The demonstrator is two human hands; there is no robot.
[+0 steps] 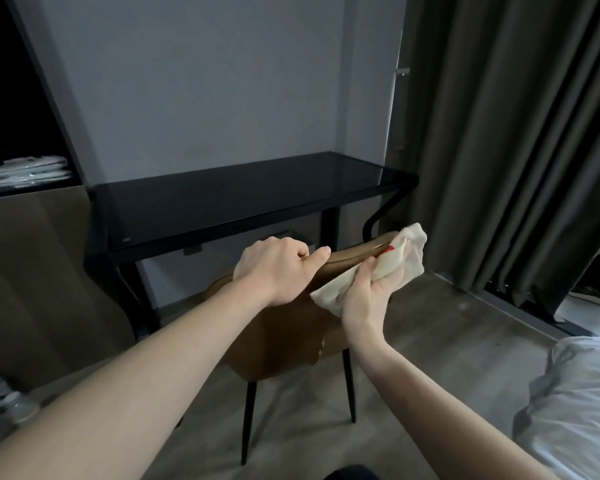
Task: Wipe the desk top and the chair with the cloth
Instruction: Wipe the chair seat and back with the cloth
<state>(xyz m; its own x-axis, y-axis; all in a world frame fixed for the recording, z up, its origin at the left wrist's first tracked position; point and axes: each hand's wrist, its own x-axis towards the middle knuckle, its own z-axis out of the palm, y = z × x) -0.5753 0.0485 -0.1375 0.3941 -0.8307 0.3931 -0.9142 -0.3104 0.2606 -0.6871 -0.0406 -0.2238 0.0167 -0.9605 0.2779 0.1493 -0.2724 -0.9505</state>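
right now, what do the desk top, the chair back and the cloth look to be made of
Desk top: probably dark tinted glass, glossy, since it mirrors the wall and the frame shows through it.
Chair back: tan leather or faux leather, smooth and matte, with a stitched top edge; which one is unclear.
Cloth: soft off-white woven fabric, likely cotton, crumpling in folds.

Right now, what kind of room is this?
Likely a bedroom or hotel room: a bed with white bedding at right, floor-length curtains, and a black glass-topped desk with a brown chair.
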